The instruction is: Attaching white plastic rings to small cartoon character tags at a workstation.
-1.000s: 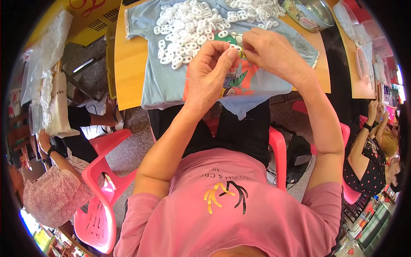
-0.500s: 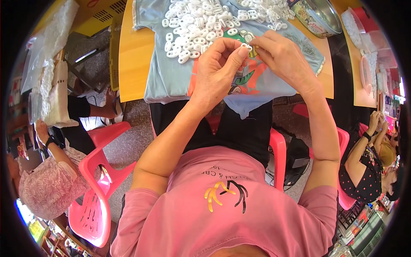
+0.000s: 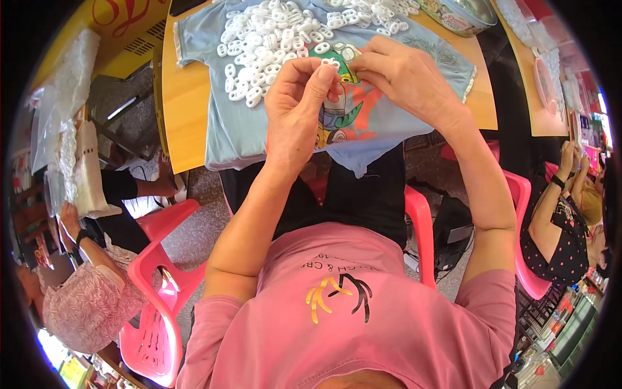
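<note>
Between the thumb and fingers of my left hand is a small white two-holed plastic piece. My right hand hovers a little to its right, thumb and fingertips pinched together. Whatever they hold, if anything, is too small to make out. Both hands are over a light blue T-shirt with a coloured print, spread on the wooden table. A large heap of white two-holed pieces lies on the shirt beyond my left hand. Another heap of white pieces lies farther right.
A round metal tin stands at the table's far right. Pink plastic chairs are on both sides. One person sits at the left, another at the right. A pink basket rests on the neighbouring table.
My right fingertips have drawn away from the white piece, and the gap between my hands has widened. My left hand keeps hold of the piece. The whole view has shifted slightly.
</note>
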### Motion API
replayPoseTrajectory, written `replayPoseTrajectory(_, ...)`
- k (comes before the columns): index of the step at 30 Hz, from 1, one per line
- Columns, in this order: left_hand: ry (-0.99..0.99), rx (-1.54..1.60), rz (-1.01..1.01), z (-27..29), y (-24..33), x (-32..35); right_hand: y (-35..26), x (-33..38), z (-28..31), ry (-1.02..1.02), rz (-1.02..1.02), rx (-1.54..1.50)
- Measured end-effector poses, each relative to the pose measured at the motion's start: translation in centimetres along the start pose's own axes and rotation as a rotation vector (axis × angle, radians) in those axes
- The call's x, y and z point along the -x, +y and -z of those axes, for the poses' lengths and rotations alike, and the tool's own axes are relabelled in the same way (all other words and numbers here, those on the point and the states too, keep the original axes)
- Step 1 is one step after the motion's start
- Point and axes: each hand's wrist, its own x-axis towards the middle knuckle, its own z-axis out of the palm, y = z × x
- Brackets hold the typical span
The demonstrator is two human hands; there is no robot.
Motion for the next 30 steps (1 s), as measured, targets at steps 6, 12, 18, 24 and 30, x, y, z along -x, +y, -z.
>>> replayPoseTrajectory(6, -0.022, -0.039, -0.011, 0.0, -0.1, 0.0, 0.2, -0.5, 0.2, -0.04, 0.095, 0.125)
replayPoseTrajectory(12, -0.02, -0.03, -0.013, 0.0, -0.2, 0.0, 0.3, -0.7, 0.0, -0.1, 0.058, 0.141)
replayPoseTrajectory(18, -0.026, -0.016, -0.009, 0.3, -0.1, -0.1, 0.1, -1.2, 0.3, -0.166, -0.075, 0.057)
replayPoseTrajectory(24, -0.01, -0.031, 0.005, 0.2, 0.0, -0.1, -0.2, -1.7, 0.4, -0.176, -0.064, 0.042)
replayPoseTrajectory(30, 0.007, -0.052, 0.003, -0.2, 0.3, 0.0, 1.1, -1.2, -0.1, -0.15, -0.12, -0.112)
